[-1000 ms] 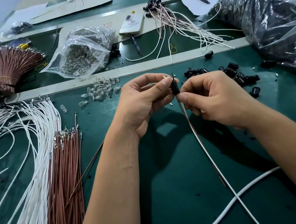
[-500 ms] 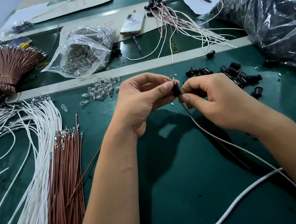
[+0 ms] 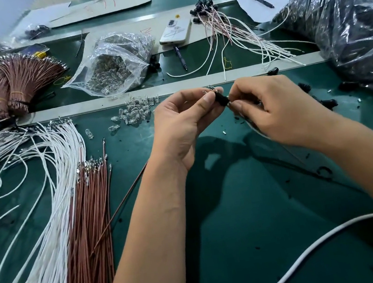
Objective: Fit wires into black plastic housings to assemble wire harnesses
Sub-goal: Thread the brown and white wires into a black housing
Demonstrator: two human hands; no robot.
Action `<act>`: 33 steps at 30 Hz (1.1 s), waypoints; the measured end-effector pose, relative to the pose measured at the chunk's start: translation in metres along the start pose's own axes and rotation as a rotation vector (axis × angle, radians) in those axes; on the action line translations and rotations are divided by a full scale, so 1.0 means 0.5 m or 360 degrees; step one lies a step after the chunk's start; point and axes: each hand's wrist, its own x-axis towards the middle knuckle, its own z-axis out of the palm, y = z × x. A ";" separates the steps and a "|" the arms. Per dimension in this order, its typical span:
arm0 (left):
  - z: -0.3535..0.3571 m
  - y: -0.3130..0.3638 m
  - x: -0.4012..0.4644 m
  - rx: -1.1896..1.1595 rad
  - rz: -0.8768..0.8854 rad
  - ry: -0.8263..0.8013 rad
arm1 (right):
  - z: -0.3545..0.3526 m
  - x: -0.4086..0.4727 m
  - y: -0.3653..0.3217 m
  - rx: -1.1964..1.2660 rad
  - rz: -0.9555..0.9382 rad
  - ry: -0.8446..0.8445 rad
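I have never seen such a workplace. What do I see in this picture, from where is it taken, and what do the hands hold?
No machine here: a person works with bare hands. The camera sits on the person's head, looking down. The left hand and right hand together pinch a small black housing. On the green table lie white wires, brown wires, small clear parts, loose housings, a phone and plastic bags.

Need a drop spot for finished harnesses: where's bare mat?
Free: green mat between the forearms, down to the thick white cable. Crowded: white and brown wire bundles left, clear bulbs ahead, loose black housings right.
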 end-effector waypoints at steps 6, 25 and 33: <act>0.013 -0.008 -0.004 -0.0078 -0.0035 -0.0017 | 0.033 -0.030 0.006 0.0219 0.0061 0.0224; 0.031 -0.012 -0.010 -0.0032 -0.0163 0.0107 | 0.052 -0.054 0.013 0.0251 0.0043 0.0550; 0.029 -0.007 -0.012 0.0040 -0.0138 0.0088 | 0.051 -0.054 0.018 0.0156 0.0008 0.0597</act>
